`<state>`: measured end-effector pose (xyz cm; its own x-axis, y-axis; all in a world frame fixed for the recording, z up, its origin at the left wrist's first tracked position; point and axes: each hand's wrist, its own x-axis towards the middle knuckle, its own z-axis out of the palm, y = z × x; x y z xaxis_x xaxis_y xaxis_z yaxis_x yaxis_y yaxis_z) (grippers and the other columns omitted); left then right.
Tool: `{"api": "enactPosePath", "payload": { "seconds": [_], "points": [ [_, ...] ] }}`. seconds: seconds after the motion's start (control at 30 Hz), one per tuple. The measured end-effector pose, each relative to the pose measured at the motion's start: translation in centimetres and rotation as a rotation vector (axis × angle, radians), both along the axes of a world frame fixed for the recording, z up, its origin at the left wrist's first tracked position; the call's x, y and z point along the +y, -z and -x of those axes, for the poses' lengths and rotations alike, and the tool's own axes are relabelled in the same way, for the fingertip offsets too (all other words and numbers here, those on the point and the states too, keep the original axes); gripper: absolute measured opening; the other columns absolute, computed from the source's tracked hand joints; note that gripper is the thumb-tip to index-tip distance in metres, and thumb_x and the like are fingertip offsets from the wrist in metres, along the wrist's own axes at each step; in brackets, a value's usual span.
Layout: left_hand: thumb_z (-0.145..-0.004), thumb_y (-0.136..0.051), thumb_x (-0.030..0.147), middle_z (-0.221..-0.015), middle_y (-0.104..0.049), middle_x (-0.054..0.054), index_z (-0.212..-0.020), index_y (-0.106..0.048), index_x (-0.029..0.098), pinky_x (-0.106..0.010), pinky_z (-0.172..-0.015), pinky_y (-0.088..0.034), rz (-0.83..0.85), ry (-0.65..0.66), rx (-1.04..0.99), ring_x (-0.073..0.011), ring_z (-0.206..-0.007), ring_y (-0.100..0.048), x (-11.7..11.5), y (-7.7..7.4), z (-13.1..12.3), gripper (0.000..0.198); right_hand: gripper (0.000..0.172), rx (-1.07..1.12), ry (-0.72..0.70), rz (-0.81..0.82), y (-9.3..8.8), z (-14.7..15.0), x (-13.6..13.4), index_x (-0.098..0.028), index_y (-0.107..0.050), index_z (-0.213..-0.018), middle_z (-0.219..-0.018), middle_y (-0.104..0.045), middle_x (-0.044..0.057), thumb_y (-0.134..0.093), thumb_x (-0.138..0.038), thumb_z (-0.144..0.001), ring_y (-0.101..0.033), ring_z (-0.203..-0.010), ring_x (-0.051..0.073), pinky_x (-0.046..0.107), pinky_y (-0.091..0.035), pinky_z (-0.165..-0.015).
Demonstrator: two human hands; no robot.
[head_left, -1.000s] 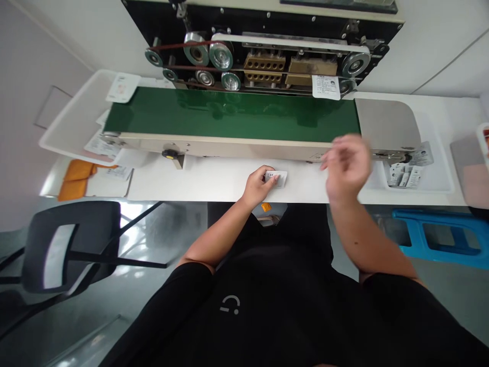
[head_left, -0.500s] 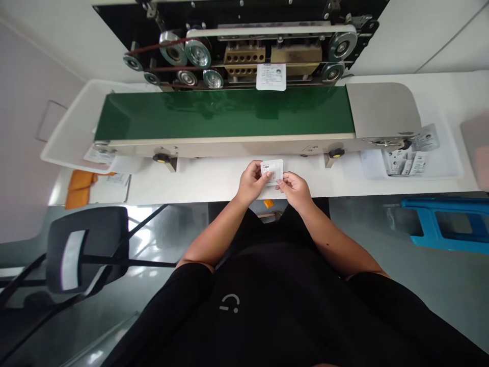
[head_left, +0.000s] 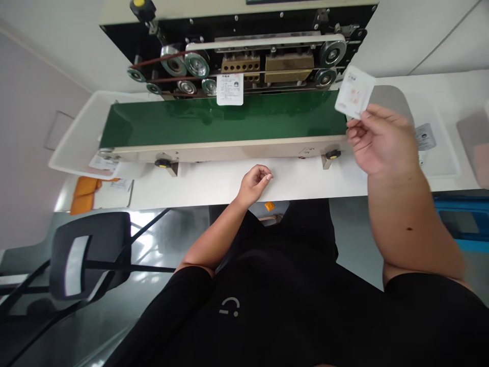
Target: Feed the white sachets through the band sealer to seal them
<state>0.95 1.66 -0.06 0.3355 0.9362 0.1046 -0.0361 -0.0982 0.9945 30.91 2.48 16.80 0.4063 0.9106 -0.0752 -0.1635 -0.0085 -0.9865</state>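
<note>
My right hand (head_left: 385, 137) is raised at the right end of the belt sealing machine, pinching a small white printed sachet (head_left: 355, 92) by its lower corner between thumb and fingers. The sachet is tilted, in front of the machine's right rollers. My left hand (head_left: 255, 184) rests at the front of the white table (head_left: 202, 183), loosely curled, with thumb and fingertips close together and nothing visible in it. Another white sachet (head_left: 229, 89) hangs upright in the sealing machine's belt line, above the green conveyor (head_left: 229, 122).
Pulleys and brass blocks (head_left: 289, 69) line the machine. White plastic bins stand at the left (head_left: 72, 137) and right (head_left: 445, 148), with sachets in them. Orange cloth (head_left: 83, 194) lies on the table's left. A black chair (head_left: 91, 255) and a blue stool (head_left: 464, 221) stand on the floor.
My right hand has left my left hand and moved up and right with the sachet. The sachet in the machine has travelled left. My left hand has let go and stayed in place.
</note>
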Motion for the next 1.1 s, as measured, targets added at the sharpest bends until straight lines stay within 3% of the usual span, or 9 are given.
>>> {"api": "enactPosePath", "payload": {
  "seconds": [0.1,0.23,0.53,0.73,0.83,0.9,0.97,1.03,1.1],
  "points": [
    [-0.097,-0.070,0.053,-0.096,-0.072,-0.006,-0.104,-0.066,0.021,-0.030,-0.077,-0.052,-0.009,0.003,0.007,-0.0145,-0.079,-0.063,-0.1,0.0,0.0,0.033,0.013,-0.005,0.085,0.063,-1.5,-1.7,1.9,-0.012,-0.071,-0.101,-0.077,-0.067,0.007,-0.061,-0.003,-0.099,-0.058,-0.063,0.007,0.026,-0.048,-0.062],
    [-0.098,-0.070,0.052,-0.092,-0.071,-0.005,-0.103,-0.067,0.021,-0.029,-0.073,-0.051,-0.027,-0.017,0.013,-0.0139,-0.075,-0.061,-0.1,0.1,0.0,0.032,0.016,-0.016,0.093,0.157,-2.0,-2.1,3.8,-0.011,-0.066,-0.103,-0.078,-0.067,0.006,-0.057,0.001,-0.101,-0.060,-0.065,0.007,0.023,-0.051,-0.065],
    [-0.098,-0.070,0.052,-0.090,-0.069,-0.004,-0.101,-0.068,0.021,-0.030,-0.073,-0.050,-0.031,-0.023,0.016,-0.0146,-0.074,-0.061,-0.1,0.2,0.2,0.031,0.020,0.058,0.094,0.252,-3.3,1.6,8.1,-0.012,-0.059,-0.094,-0.067,-0.055,0.001,-0.051,0.005,-0.102,-0.056,-0.064,0.006,0.015,-0.048,-0.056],
    [-0.097,-0.070,0.052,-0.088,-0.067,-0.004,-0.100,-0.068,0.021,-0.030,-0.072,-0.050,-0.028,-0.036,0.011,-0.0143,-0.074,-0.060,-0.2,0.0,0.2,0.032,0.016,0.018,0.041,0.234,-3.6,2.8,7.7,-0.012,-0.066,-0.104,-0.077,-0.063,0.005,-0.054,-0.001,-0.103,-0.061,-0.068,0.007,0.018,-0.053,-0.062],
    [-0.097,-0.070,0.052,-0.088,-0.067,-0.004,-0.100,-0.067,0.021,-0.029,-0.071,-0.050,-0.027,-0.030,0.013,-0.0139,-0.074,-0.060,-0.2,-0.1,0.2,0.032,0.015,-0.032,0.067,0.139,-2.9,0.4,6.3,-0.015,-0.069,-0.101,-0.076,-0.063,0.004,-0.059,-0.004,-0.100,-0.060,-0.063,0.008,0.022,-0.052,-0.061],
    [-0.098,-0.070,0.051,-0.088,-0.068,-0.004,-0.101,-0.067,0.020,-0.029,-0.071,-0.050,-0.025,-0.024,0.020,-0.0138,-0.074,-0.060,-0.2,-0.1,0.2,0.031,0.018,-0.114,0.166,0.029,-2.2,-2.8,5.0,-0.018,-0.070,-0.098,-0.076,-0.063,0.003,-0.060,-0.004,-0.097,-0.056,-0.056,0.007,0.024,-0.046,-0.056],
    [-0.098,-0.069,0.051,-0.088,-0.068,-0.004,-0.101,-0.067,0.021,-0.029,-0.072,-0.051,-0.028,-0.020,0.035,-0.0141,-0.074,-0.061,-0.1,-0.1,0.3,0.030,0.023,-0.280,0.365,-0.098,-1.3,-6.9,3.6,-0.020,-0.072,-0.099,-0.077,-0.066,0.003,-0.057,-0.002,-0.094,-0.054,-0.052,0.007,0.026,-0.040,-0.053],
    [-0.098,-0.069,0.051,-0.088,-0.069,-0.004,-0.101,-0.068,0.021,-0.030,-0.073,-0.051,-0.036,-0.016,0.054,-0.0147,-0.076,-0.062,-0.1,0.0,0.3,0.030,0.029,-0.492,0.593,-0.159,-0.2,-11.2,2.0,-0.019,-0.074,-0.105,-0.083,-0.071,0.008,-0.054,-0.002,-0.093,-0.060,-0.056,0.009,0.028,-0.039,-0.055],
    [-0.098,-0.070,0.051,-0.088,-0.069,-0.004,-0.100,-0.068,0.021,-0.030,-0.073,-0.051,-0.043,-0.015,0.073,-0.0151,-0.076,-0.062,0.0,-0.1,0.3,0.030,0.032,-0.706,0.700,-0.020,0.9,-14.8,0.4,-0.016,-0.076,-0.117,-0.094,-0.076,0.016,-0.055,-0.005,-0.095,-0.070,-0.069,0.014,0.031,-0.043,-0.059]
  ]
}}
